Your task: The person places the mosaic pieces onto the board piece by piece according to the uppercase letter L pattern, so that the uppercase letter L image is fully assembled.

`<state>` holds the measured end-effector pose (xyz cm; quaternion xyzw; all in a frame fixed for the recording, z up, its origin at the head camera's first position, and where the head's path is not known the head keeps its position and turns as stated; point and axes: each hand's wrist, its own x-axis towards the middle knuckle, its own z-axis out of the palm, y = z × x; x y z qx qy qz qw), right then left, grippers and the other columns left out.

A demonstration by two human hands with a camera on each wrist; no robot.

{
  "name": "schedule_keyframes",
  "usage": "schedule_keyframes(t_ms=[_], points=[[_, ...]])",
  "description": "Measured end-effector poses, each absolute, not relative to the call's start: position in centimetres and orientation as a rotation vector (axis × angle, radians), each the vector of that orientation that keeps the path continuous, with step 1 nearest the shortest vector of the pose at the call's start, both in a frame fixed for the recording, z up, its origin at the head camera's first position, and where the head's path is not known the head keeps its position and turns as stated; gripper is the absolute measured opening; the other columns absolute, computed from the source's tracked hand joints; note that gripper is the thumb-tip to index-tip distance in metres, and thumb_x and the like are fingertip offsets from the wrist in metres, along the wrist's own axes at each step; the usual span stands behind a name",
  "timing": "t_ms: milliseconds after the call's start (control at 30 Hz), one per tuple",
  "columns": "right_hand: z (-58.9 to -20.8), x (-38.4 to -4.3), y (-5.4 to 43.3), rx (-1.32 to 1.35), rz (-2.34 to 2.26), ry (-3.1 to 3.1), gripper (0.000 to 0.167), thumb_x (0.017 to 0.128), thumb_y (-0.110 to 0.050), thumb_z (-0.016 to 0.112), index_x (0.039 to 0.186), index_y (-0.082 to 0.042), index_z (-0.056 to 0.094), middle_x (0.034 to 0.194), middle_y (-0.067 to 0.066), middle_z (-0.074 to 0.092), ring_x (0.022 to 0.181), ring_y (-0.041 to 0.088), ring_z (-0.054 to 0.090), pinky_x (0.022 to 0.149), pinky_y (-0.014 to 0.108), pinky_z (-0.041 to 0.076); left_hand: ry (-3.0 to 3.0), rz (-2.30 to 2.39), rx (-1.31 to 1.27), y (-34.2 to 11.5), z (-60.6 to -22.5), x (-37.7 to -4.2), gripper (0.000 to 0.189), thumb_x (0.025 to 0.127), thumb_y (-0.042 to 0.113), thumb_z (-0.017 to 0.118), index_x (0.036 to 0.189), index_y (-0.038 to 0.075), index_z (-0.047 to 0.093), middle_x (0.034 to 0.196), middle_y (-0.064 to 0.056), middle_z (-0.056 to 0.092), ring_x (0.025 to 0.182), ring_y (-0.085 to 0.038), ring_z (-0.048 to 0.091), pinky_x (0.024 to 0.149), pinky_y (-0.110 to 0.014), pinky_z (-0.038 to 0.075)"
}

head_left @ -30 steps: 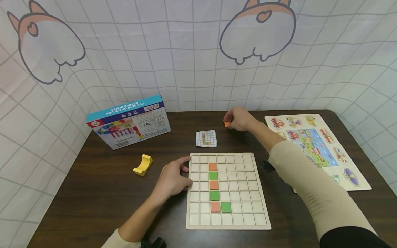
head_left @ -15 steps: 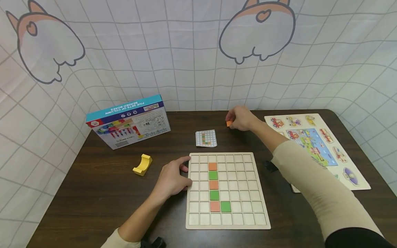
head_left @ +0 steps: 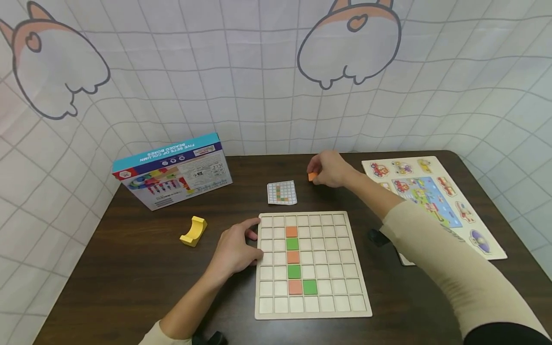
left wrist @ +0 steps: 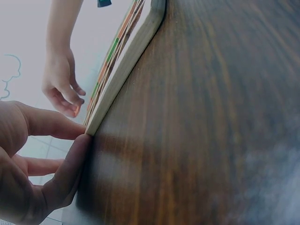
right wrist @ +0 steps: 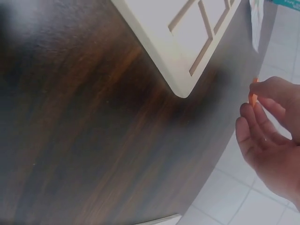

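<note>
My right hand (head_left: 329, 168) pinches a small orange square tile (head_left: 312, 177) between thumb and fingertips, near the table's far edge. In the right wrist view the tile (right wrist: 253, 93) shows edge-on in that grip. Flat on the table lies a wooden grid board (head_left: 327, 314). Its squares bear a column of alternating orange and green tiles (head_left: 292, 244), with one more green tile (head_left: 310, 287) to the right of the bottom one. My left hand (head_left: 235, 249) touches the board's left edge, thumb and index finger spread apart along it. Seen from the left wrist, the fingertips sit right at the rim.
A pattern card (head_left: 282, 192) lies beyond the board, left of my right hand. At the back left stands a toy box (head_left: 181, 175). A yellow curved block (head_left: 193, 231) rests left of my left hand. A picture puzzle board (head_left: 487, 251) lies under my right sleeve.
The head view has shifted slightly. My right hand has moved only a little, still with the orange tile in its pinch. The left hand stays at the board's edge.
</note>
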<state>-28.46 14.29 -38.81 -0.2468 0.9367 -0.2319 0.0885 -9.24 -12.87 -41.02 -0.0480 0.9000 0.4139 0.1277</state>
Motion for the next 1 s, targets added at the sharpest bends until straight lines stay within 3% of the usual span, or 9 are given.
schedule_keyframes(t_ms=[333, 767, 1000], points=[[-38.3, -26.6, 14.5, -0.724, -0.700, 2.806, 0.022, 0.080, -0.006, 0.079, 0.102, -0.008, 0.076, 0.090, 0.005, 0.074, 0.087, 0.022, 0.066, 0.084, 0.040, 0.053, 2.618, 1.221, -0.145, -13.0, -41.2, -9.3, 0.080, 0.070, -0.003, 0.078, 0.146, 0.014, 0.060, 0.100, -0.007, 0.065, 0.053, -0.016, 0.061, 0.050, -0.029, 0.051], [-36.8, -23.2, 15.4, -0.686, -0.846, 2.787, 0.023, 0.084, -0.006, 0.079, 0.107, -0.007, 0.076, 0.098, 0.005, 0.075, 0.086, 0.019, 0.066, 0.081, 0.038, 0.055, 2.618, 1.258, -0.148, -12.9, -41.5, -9.4, 0.081, 0.069, -0.005, 0.077, 0.146, 0.014, 0.060, 0.100, -0.008, 0.065, 0.049, -0.015, 0.063, 0.049, -0.030, 0.054], [-36.6, -21.3, 15.4, -0.710, -0.865, 2.788, 0.023, 0.082, -0.006, 0.079, 0.105, -0.009, 0.077, 0.091, 0.002, 0.074, 0.082, 0.016, 0.066, 0.078, 0.034, 0.054, 2.615, 1.264, -0.155, -12.9, -41.6, -9.3, 0.081, 0.069, -0.005, 0.078, 0.146, 0.014, 0.060, 0.100, -0.009, 0.065, 0.049, -0.015, 0.063, 0.049, -0.030, 0.054]])
